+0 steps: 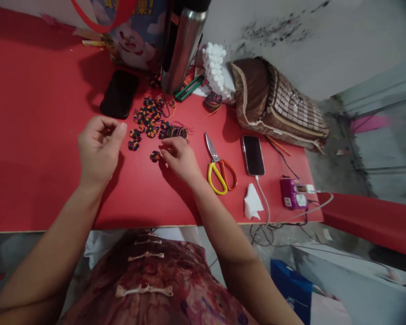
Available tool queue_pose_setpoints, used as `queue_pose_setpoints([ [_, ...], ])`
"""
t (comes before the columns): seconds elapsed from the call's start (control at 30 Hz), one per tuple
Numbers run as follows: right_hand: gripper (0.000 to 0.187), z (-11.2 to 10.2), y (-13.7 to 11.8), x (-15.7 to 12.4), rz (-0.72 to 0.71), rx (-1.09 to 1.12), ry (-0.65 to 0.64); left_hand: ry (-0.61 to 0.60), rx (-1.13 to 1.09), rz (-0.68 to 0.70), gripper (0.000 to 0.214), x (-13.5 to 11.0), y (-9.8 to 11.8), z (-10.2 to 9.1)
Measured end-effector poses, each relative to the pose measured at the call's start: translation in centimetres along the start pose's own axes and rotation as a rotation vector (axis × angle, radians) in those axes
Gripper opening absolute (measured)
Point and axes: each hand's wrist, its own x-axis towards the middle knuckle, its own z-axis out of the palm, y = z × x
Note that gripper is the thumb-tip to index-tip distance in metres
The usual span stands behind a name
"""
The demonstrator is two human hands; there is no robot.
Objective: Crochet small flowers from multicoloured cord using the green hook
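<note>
My left hand (99, 146) is raised over the red table, thumb and forefinger pressed together. Whatever may be between those fingertips is too small to make out. A small round knotted cord flower (154, 156) in dark and orange threads is at the fingertips of my right hand (182, 159), which pinches its edge. Just beyond both hands lies a pile of similar cord flowers (149, 113). A loose bundle of multicoloured cord (177, 132) lies right behind my right hand. Scissors (218, 167) with one yellow and one red handle rest, blades apart, to its right.
At the back stand a steel flask (184, 49) and a printed bag (131, 40), near a green utility knife (190, 88). A black phone (119, 94) lies left. Rightward are a charging phone (253, 155), tissue (253, 201), purple box (292, 193) and brown cushion (284, 101).
</note>
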Motion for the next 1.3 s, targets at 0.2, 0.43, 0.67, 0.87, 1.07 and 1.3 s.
queue_pose_setpoints([
  [0.2, 0.017, -1.6, 0.5, -2.3, -0.054, -0.114, 0.066, -0.198, 0.34, -0.003, 0.004, -4.5, -2.0, -1.5],
  [0.43, 0.03, 0.5, 0.0, -3.6, -0.13, -0.477, 0.019, -0.577, 0.638, 0.339, 0.034, -4.8, -3.2, -0.4],
  [0.67, 0.038, 1.4, 0.5, -4.0, -0.215, -0.657, 0.018, -0.607, 0.76, 0.461, 0.034, -4.5, -4.5, 0.1],
  [0.87, 0.033, 1.4, 0.7, -3.9, -0.236, -0.69, 0.023, -0.58, 0.797, 0.483, 0.035, -4.9, -4.3, 0.4],
  [1.07, 0.033, 1.3, 1.4, -3.8, -0.233, -0.521, 0.108, -0.49, 0.689, 0.43, 0.016, -5.0, -3.9, -0.1],
  [1.3, 0.031, 0.9, 1.7, -3.5, -0.249, -0.399, 0.21, -0.393, 0.638, 0.564, 0.033, -4.7, -3.5, -0.2],
])
